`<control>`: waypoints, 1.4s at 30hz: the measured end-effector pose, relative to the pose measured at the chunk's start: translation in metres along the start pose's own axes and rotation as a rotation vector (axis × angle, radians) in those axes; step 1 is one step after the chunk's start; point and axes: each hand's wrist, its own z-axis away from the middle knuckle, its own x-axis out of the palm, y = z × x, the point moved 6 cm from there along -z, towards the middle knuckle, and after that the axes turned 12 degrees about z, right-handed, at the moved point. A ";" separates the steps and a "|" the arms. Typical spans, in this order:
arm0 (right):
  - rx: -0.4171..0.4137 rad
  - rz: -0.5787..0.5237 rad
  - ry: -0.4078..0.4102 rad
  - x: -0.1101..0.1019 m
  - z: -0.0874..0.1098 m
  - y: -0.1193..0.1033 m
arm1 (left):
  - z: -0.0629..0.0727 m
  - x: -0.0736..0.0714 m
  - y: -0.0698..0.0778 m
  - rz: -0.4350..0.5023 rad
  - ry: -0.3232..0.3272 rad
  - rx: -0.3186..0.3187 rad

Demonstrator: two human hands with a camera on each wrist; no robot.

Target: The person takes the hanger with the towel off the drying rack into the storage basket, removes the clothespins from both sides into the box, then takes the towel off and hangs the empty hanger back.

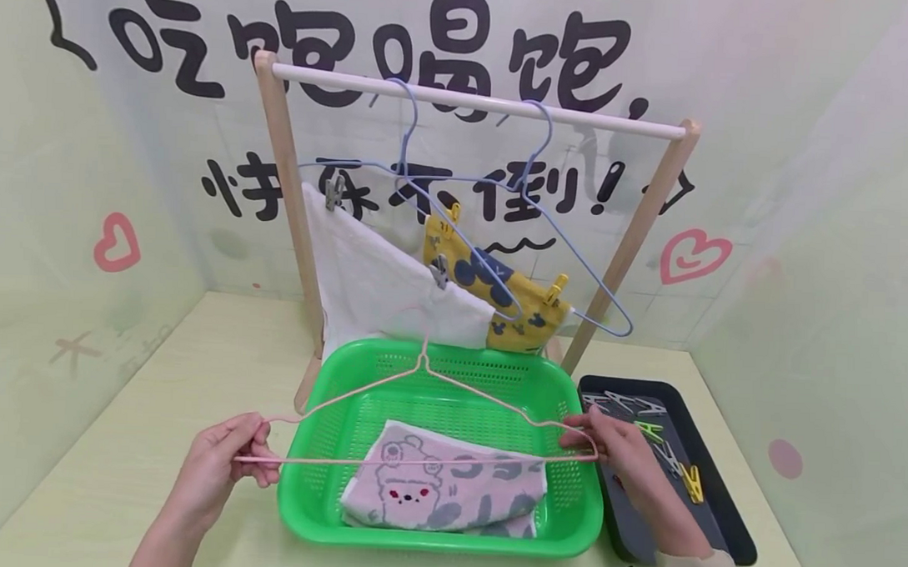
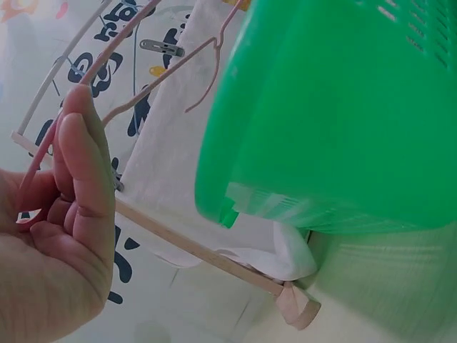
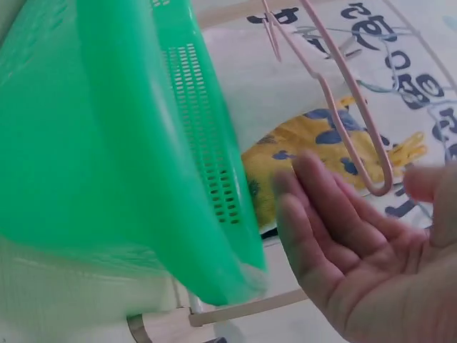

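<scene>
A pink clothes hanger (image 1: 368, 387) is held level over the green basket (image 1: 445, 540), its hook pointing away from me. My left hand (image 1: 218, 463) grips its left end, fingers curled round the wire. At the other end is my right hand (image 1: 628, 456); in the right wrist view its fingers (image 3: 350, 214) are loosely spread, with the hanger's bent end between thumb and fingers. Below the hanger's bar, a folded pink-and-grey towel (image 1: 432, 491) with a bear face lies in the basket.
Behind the basket stands a wooden rack (image 1: 284, 152) with a white rail. Two blue hangers (image 1: 406, 140) carry a white cloth (image 1: 372, 272) and a yellow patterned cloth (image 1: 528, 319), clipped on. A dark tray (image 1: 718, 468) at right holds several clothespins (image 1: 691, 484).
</scene>
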 end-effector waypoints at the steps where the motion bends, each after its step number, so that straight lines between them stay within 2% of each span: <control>1: -0.024 0.027 -0.046 0.002 0.002 -0.001 | 0.000 0.001 -0.001 -0.008 -0.011 -0.007; 3: -0.064 0.041 -0.129 0.009 0.008 -0.001 | -0.001 0.003 -0.002 -0.022 -0.034 -0.021; 6: -0.071 0.014 -0.179 0.017 0.017 0.004 | -0.002 0.007 -0.005 -0.043 -0.069 -0.042; 11: -0.033 -0.083 -0.158 0.020 0.030 0.018 | -0.004 0.011 -0.014 -0.100 -0.136 -0.080; 15: 0.021 -0.190 -0.144 0.010 0.043 0.029 | -0.006 0.015 -0.021 -0.233 -0.151 -0.085; 17: 0.052 -0.224 -0.146 0.004 0.051 0.034 | -0.008 0.015 -0.021 -0.310 -0.120 -0.056; 19: 0.077 -0.240 -0.143 -0.004 0.058 0.038 | -0.009 0.012 -0.018 -0.369 -0.061 -0.012; 24: 0.091 -0.186 -0.092 -0.029 0.075 0.047 | -0.011 -0.003 -0.006 -0.386 0.112 0.119; 27: 0.063 -0.153 -0.055 -0.045 0.083 0.051 | -0.013 -0.014 -0.004 -0.476 0.188 0.150; 30: 0.053 -0.146 -0.021 -0.061 0.090 0.056 | -0.018 -0.023 -0.009 -0.616 0.220 0.124; 33: 0.082 -0.137 0.008 -0.077 0.098 0.061 | -0.025 -0.030 -0.019 -0.690 0.195 0.064; 38: 0.083 -0.141 0.083 -0.103 0.113 0.066 | -0.037 -0.036 -0.035 -0.718 0.133 -0.048; 42: 0.135 -0.094 0.236 -0.125 0.124 0.069 | -0.044 -0.039 -0.043 -0.702 0.098 -0.078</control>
